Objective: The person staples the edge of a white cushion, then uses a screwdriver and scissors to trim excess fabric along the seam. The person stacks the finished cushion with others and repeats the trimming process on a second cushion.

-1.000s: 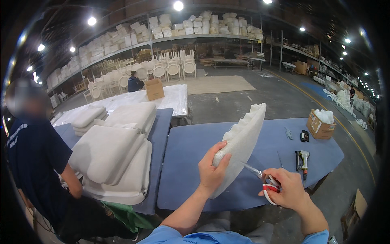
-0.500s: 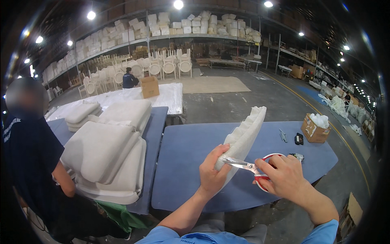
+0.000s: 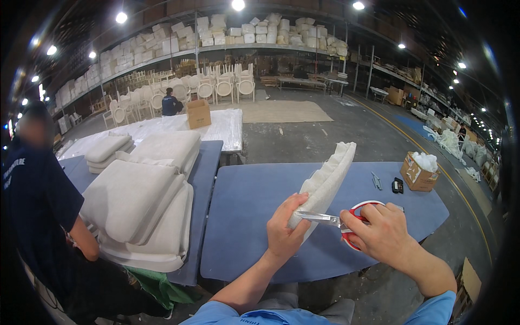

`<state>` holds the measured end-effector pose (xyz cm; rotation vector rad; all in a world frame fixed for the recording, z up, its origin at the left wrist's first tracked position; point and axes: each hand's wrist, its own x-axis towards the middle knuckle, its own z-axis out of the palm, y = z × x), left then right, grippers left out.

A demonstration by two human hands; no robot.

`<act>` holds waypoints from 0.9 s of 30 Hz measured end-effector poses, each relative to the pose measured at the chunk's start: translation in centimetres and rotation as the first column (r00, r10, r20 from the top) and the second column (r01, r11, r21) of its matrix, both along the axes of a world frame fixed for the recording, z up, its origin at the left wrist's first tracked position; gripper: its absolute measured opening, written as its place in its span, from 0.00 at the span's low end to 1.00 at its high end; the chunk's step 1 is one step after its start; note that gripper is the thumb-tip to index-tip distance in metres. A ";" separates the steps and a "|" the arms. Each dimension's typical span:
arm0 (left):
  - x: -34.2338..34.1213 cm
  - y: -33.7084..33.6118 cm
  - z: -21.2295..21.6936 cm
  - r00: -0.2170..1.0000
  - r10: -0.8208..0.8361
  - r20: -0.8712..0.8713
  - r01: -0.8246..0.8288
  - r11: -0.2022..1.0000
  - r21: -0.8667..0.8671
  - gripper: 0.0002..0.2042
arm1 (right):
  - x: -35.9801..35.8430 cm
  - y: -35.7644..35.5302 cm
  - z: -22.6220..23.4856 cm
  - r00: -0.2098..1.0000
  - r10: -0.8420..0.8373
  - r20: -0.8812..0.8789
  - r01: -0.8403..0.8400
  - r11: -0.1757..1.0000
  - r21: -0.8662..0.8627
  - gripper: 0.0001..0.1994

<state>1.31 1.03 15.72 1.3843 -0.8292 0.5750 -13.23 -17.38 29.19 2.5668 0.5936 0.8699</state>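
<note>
Scissors (image 3: 338, 221) gripped in R hand (image 3: 379, 230), handles mostly hidden; L hand (image 3: 284, 230) clasps foam (image 3: 327, 181), covering its lower end.

Scissors (image 3: 341, 221) handles — perhaps red — hand-hidden.

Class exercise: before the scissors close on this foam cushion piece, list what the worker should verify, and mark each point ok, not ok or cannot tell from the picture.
1. Left hand grips the cushion piece firmly at its lower end: ok.
2. Right hand has fingers through the red handles of the scissors: ok.
3. Blades point at the cushion's lower edge: ok.
4. Left fingers clear of the blades: not ok, the tips lie right beside them.
5. Blades open or closed: cannot tell.
6. Blue table under the work free of tools: ok.
7. Co-worker well away from the blades: ok.
</note>
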 end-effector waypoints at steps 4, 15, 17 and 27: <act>-0.1 -0.1 0.0 1.000 -0.009 0.000 0.009 1.000 -0.002 0.21 | 0.2 -0.1 0.0 0.999 0.012 0.033 -0.012 1.000 -0.023 0.19; -0.1 -0.2 -0.3 1.000 -0.017 0.017 0.017 1.000 -0.010 0.23 | 0.7 -0.6 -0.4 0.994 0.074 0.081 -0.072 0.997 -0.022 0.19; -0.2 -0.3 -0.2 1.000 -0.020 0.013 0.020 1.000 -0.012 0.22 | 0.9 -0.7 -0.4 0.994 0.076 0.083 -0.075 0.997 -0.025 0.19; -0.2 -0.2 -0.2 1.000 -0.022 -0.002 0.022 1.000 -0.014 0.22 | 1.6 -0.7 -0.1 0.993 0.099 0.071 -0.097 0.995 -0.033 0.19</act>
